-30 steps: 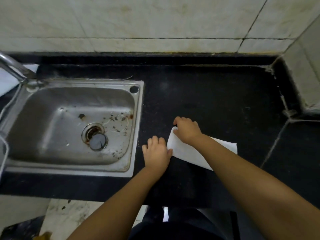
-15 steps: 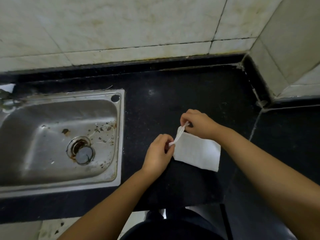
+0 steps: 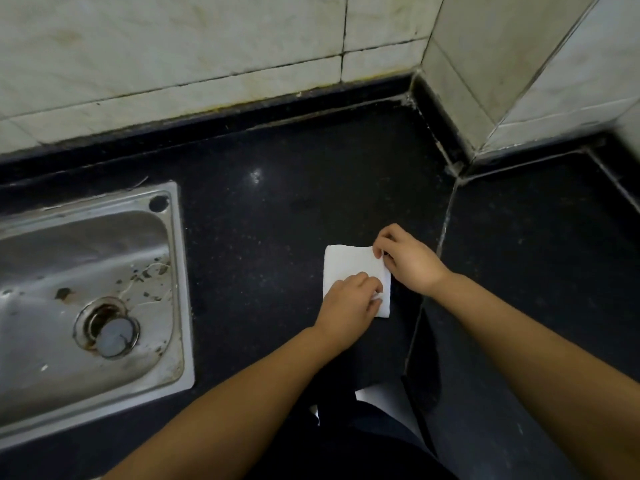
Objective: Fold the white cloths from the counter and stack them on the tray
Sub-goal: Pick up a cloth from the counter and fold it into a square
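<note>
On dark counter (image 3: 263, 237), folded white cloth (image 3: 346, 263) pinched between left hand (image 3: 348, 303) and right hand (image 3: 410, 263)

Both forearms enter from the bottom edge of the view and are bare all the way to it: no sleeve, cuff, watch, bracelet or ring shows on either one. The left hand (image 3: 349, 299) and the right hand (image 3: 407, 259) are bare too, with no glove, and the nails that show look short and unpainted. Between the forearms, at the bottom middle of the view, the person wears a dark garment (image 3: 346, 448), black or near black, plain, with no print or marking that can be read; whether it is a top or trousers cannot be told.
</note>
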The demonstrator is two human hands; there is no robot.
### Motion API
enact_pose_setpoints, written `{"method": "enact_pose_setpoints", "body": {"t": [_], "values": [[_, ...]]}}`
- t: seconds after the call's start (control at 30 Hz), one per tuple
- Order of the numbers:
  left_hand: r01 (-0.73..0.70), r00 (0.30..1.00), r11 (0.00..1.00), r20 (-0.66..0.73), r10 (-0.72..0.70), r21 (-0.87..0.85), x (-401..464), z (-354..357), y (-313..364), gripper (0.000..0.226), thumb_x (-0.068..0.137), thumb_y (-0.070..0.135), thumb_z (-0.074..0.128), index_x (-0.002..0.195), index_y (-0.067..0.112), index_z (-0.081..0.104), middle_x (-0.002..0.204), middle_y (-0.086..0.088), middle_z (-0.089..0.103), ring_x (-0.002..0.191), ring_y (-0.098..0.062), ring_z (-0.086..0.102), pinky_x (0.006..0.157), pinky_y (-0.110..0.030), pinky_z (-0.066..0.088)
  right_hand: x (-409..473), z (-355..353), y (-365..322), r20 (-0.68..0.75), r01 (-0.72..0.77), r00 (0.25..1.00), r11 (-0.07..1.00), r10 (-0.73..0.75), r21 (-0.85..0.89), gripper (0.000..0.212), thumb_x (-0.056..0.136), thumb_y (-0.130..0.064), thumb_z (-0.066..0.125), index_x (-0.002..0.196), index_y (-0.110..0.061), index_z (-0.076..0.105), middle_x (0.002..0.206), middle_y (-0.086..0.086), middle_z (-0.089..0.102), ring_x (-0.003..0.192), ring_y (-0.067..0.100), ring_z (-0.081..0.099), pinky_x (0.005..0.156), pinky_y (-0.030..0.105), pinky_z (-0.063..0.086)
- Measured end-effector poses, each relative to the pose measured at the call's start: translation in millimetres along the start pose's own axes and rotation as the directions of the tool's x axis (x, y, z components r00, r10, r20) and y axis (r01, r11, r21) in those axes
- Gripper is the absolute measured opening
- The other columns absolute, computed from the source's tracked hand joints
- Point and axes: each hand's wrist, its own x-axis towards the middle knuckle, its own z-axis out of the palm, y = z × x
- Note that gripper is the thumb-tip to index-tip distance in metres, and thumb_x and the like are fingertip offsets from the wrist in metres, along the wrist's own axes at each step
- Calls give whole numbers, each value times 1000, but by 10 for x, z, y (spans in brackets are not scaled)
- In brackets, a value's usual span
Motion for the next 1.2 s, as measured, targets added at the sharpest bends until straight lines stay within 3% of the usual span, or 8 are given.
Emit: {"method": "enact_pose_setpoints", "body": {"t": [0.27, 0.43, 0.57, 0.73, 0.9, 1.0, 1.1, 1.2], "values": [[-99, 994, 992, 44, 96, 82, -20, 132, -72, 14, 91, 12, 52, 98, 4, 61, 93, -14, 60, 83, -31, 55, 73, -38, 38, -99, 136, 44, -89, 0, 996, 999, -4, -43, 11, 88, -5, 54, 97, -9, 57, 115, 7, 51, 93, 21, 52, 66, 30, 43], [-208, 965, 966, 192, 177, 153, -97, 109, -141, 31, 94, 28, 51, 117, 8, 58, 112, -11, 58, 101, -28, 52, 90, -37, 36, -227, 184, 29, -63, -84, 995, 991, 77, -108, 18, 83, 0, 55, 96, -12, 58, 122, 8, 49, 106, 28, 51, 83, 35, 47], [-157, 985, 964, -39, 169, 213, -109, -57, -294, 48, 91, 39, 36, 122, 11, 60, 121, -6, 63, 111, -24, 59, 101, -30, 30, -233, 111, -177, -211, -179, 961, 984, 178, 14, 23, 88, -4, 53, 106, -9, 65, 132, 10, 50, 120, 30, 48, 101, 43, 38], [45, 972, 907, 193, -137, 418, -45, -122, -533, 65, 99, 48, 16, 150, 14, -6, 159, 1, -13, 147, -14, -12, 116, -40, -12, -277, 394, -533, 64, -242, 966, 961, 252, -137, 58, 102, -38, 27, 152, -15, 11, 161, -2, 2, 148, 12, -5, 119, 44, -4], [50, 939, 892, 282, -195, 449, -176, -120, -678, 69, 98, 53, 15, 148, 17, -17, 157, 3, -23, 144, -13, -21, 117, -44, -13, -455, 533, -471, 145, -267, 941, 935, 305, -235, 61, 102, -42, 15, 151, -14, -9, 159, -4, -19, 145, 11, -20, 116, 50, -14], [124, 956, 906, 197, -220, 406, -182, -168, -655, 69, 99, 51, 18, 150, 14, -10, 159, 0, -14, 146, -13, -14, 117, -42, -11, -473, 431, -481, 45, -313, 947, 945, 318, -89, 58, 102, -35, 25, 152, -14, 4, 161, -2, -7, 148, 15, -8, 119, 44, -3], [377, 925, 896, -57, -375, 233, -136, -233, -561, 61, 99, 46, 31, 148, 12, 21, 153, -7, 27, 142, -22, 22, 116, -40, 14, -460, 304, -483, -133, -513, 835, 843, 533, 158, 47, 99, -30, 40, 143, -13, 36, 147, 8, 38, 134, 24, 35, 108, 39, 30], [527, 850, 831, -78, -522, 178, 37, -271, -440, 48, 96, 47, 39, 129, 12, 47, 130, -8, 50, 122, -24, 43, 102, -40, 32, -360, 238, -526, -29, -664, 743, 742, 669, 93, 44, 96, -40, 45, 126, -9, 49, 127, 12, 53, 116, 29, 51, 94, 41, 40]]}}
